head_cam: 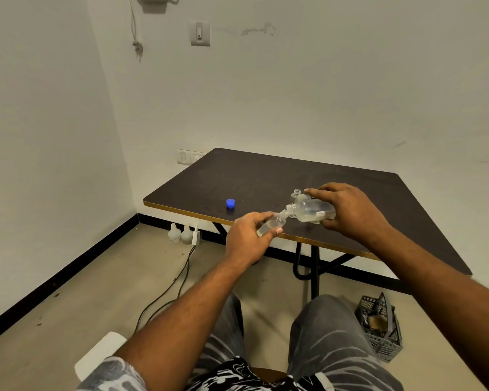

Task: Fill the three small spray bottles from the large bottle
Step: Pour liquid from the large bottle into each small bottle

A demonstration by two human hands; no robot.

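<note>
Head view: the left hand [249,238] has its fingers and thumb curled round a small spray bottle [270,225], held tilted with its open neck pointing up toward the right hand [342,207]. The right hand grips the large bottle [312,210] from above, tipped almost level, its long axis running across toward the left hand. The two mouths meet between the hands, over the near edge of the desk [266,176]. Pouring appears to be under way, and keeping the necks lined up is what matters. A second small bottle [296,193] stands uncapped just beyond the large one, and a blue cap [230,203] lies beyond the left hand.
</note>
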